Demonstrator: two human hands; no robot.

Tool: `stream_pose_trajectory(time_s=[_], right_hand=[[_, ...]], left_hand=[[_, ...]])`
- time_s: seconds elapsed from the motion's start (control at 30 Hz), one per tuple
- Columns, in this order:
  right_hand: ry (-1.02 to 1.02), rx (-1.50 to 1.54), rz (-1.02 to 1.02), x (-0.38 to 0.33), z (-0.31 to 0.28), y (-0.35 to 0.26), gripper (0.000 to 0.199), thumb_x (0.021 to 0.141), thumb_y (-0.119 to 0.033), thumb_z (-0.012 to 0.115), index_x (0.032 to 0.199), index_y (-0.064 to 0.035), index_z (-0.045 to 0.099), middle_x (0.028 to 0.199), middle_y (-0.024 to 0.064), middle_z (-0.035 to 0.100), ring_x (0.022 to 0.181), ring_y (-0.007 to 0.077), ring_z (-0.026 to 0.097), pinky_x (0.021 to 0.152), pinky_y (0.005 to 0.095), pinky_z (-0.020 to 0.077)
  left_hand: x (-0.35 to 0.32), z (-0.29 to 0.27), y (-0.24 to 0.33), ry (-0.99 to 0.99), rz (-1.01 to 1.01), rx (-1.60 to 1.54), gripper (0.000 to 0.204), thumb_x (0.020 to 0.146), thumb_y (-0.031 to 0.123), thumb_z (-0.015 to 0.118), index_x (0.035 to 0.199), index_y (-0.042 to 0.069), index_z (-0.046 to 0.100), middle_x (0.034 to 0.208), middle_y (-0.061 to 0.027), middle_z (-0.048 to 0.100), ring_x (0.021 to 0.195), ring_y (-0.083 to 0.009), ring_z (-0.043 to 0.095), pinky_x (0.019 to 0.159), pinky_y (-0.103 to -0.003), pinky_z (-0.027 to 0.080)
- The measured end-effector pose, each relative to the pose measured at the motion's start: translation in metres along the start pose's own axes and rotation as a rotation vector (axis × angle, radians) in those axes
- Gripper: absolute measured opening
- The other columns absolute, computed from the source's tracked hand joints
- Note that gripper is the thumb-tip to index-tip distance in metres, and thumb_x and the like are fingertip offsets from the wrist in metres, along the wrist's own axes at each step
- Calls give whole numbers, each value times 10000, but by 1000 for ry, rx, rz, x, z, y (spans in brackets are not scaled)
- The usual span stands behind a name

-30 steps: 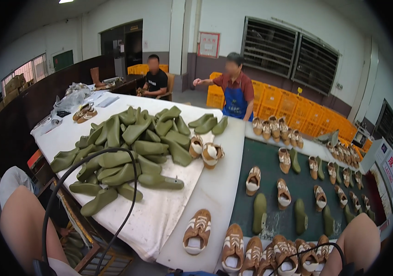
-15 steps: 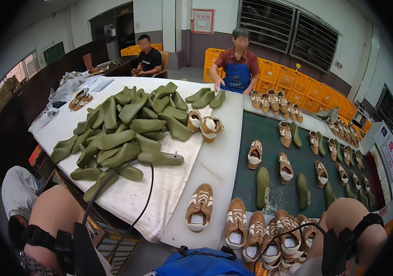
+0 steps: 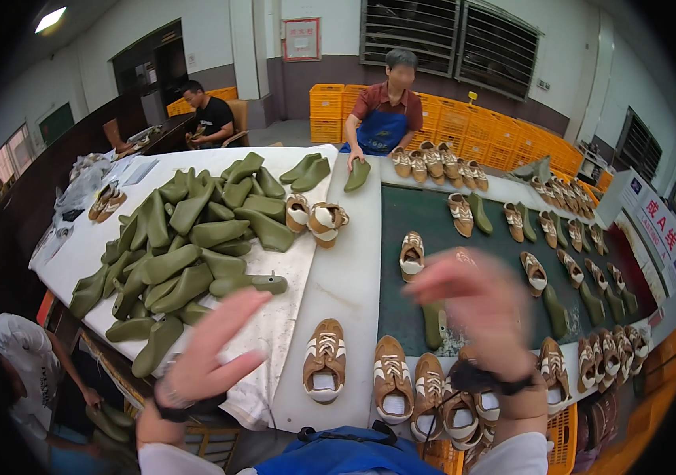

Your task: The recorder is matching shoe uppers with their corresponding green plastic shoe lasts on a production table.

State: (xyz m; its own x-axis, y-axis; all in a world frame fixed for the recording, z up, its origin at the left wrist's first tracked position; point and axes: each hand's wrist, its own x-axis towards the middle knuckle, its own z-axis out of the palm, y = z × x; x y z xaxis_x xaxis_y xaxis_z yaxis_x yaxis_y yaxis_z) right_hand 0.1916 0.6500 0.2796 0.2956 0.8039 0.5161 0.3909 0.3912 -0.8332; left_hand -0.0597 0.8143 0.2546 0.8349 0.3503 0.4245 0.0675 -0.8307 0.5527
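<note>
Both my hands are raised over the work tables with nothing in them. My left hand (image 3: 215, 348) is near the front of the white cloth, thumb and fingers apart. My right hand (image 3: 480, 305), smeared by motion, has its fingers stretched out above the green conveyor belt (image 3: 488, 265) and hides part of a shoe and a shoe last. Between my hands, a single brown sneaker (image 3: 324, 360) with white stripes rests on the white board (image 3: 346, 285). A heap of green shoe lasts (image 3: 187, 237) covers the cloth at left.
Paired sneakers and lasts sit on the belt, with more sneakers (image 3: 393, 380) along its near edge. Across the table, a person in a blue apron (image 3: 385, 131) touches a green last (image 3: 357, 176). Another person (image 3: 213, 119) sits behind; someone at lower left (image 3: 29, 356) holds lasts. Orange crates (image 3: 456, 119) line the wall.
My hands have come into view, fingers spread; before, only my arms showed at the lower sides. The view has shifted right. The aproned person's hand is now on a last.
</note>
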Motion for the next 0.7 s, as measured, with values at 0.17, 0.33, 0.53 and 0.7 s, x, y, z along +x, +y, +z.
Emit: stream_pose_trajectory(time_s=[0.17,0.33,0.53,0.7], right_hand=[[-1105,-800,292,-90,64,182,499,837,-288,517,1302,-197,360,772,161,613,718,330,599,620,433,477],[-986,-644,275,-138,124,247,468,822,-306,548,1218,-102,404,783,178,609,723,349,595,627,440,469],[-912,-638,378,-126,131,229,374,780,-272,605,1059,-59,474,802,160,613,767,334,606,642,421,478],[-1041,-720,354,-123,138,241,324,790,-367,577,860,-53,617,742,149,623,715,326,613,627,418,479]], left_hand=[[-51,154,-138,-588,-317,315,600,770,353,606,1249,54,402,1068,-176,561,983,-346,535,861,-389,416],[-91,244,-178,-472,-556,-50,619,831,312,514,1328,47,256,1054,-256,550,973,-408,528,822,-421,439],[-98,252,-176,-338,-555,-125,616,826,273,514,1354,122,233,917,-267,585,876,-410,566,769,-433,452],[-101,247,-172,-490,-633,-102,648,820,300,524,1371,170,209,832,-237,608,796,-390,593,724,-430,468]])
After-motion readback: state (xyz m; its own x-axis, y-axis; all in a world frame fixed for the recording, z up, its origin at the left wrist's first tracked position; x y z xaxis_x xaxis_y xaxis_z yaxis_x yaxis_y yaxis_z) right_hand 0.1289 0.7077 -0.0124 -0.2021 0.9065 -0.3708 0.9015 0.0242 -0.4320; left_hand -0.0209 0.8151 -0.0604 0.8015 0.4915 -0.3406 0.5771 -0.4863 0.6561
